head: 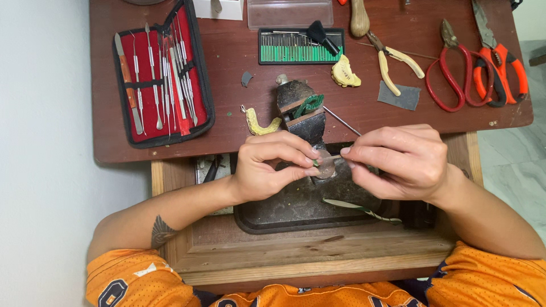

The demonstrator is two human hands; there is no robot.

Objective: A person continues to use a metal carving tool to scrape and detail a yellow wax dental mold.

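Observation:
My left hand [267,166] pinches a tiny green piece [315,163] between thumb and forefinger, just in front of a small black bench vise [304,113]. My right hand [401,162] grips a thin metal hand tool [343,122] whose tip meets the green piece; its shaft runs up and left past the vise. A green curved wax piece [310,104] sits clamped in the vise jaws. Both hands hover over a dark metal tray [296,207] in an open wooden drawer [318,250].
On the brown desk [227,57]: a red-lined case of metal instruments [162,74] at left, a green rack of burs [293,46], yellow dental casts [345,73] [260,124], pliers [395,59], red shears [455,74], orange-handled snips [500,62], a grey sandpaper scrap [399,95].

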